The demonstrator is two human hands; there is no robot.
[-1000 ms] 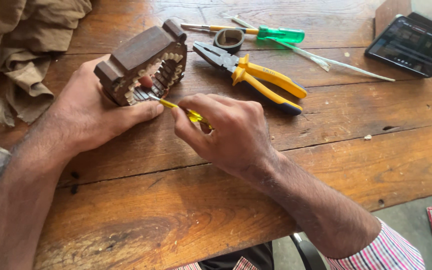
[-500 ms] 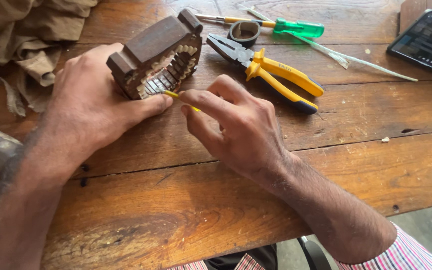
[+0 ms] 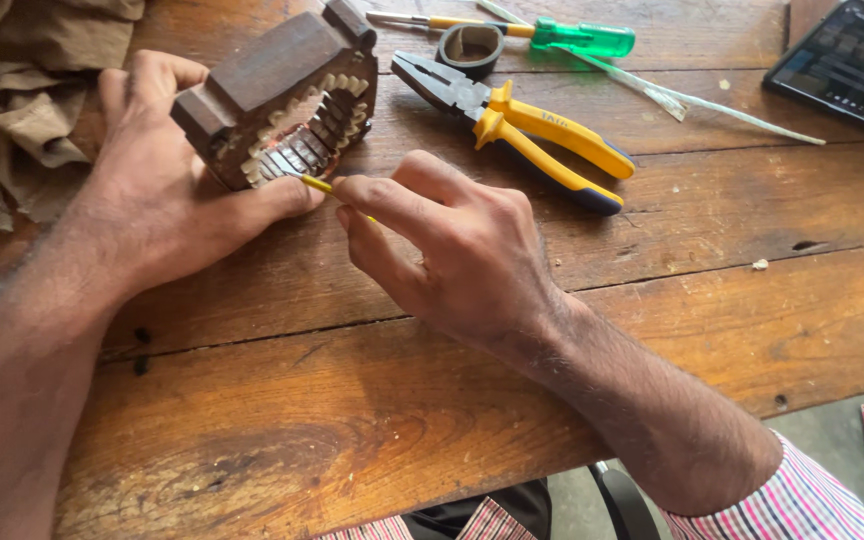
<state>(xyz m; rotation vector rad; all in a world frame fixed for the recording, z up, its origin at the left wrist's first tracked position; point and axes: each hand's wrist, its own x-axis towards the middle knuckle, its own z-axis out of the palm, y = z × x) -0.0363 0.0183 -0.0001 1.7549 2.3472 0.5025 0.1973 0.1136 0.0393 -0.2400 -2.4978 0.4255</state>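
My left hand (image 3: 167,195) grips a dark brown motor stator block (image 3: 272,90) with pale slot liners inside its bore, tilted on the wooden table (image 3: 372,420). My right hand (image 3: 452,245) pinches a thin yellow tool (image 3: 318,184) between thumb and forefinger. Its tip points into the lower slots of the stator, right beside my left thumb. Most of the tool is hidden inside my right fist.
Yellow-handled pliers (image 3: 527,135) lie just right of the stator. Behind them sit a roll of black tape (image 3: 470,45), a green-handled screwdriver (image 3: 577,38) and a clear plastic strip (image 3: 692,102). A dark flat device (image 3: 847,60) lies far right. Crumpled tan cloth (image 3: 27,90) fills the far left.
My right hand has slid left, bringing the yellow tool's tip up to the stator slots. My left hand keeps holding the stator, which looks larger as the view closes in.
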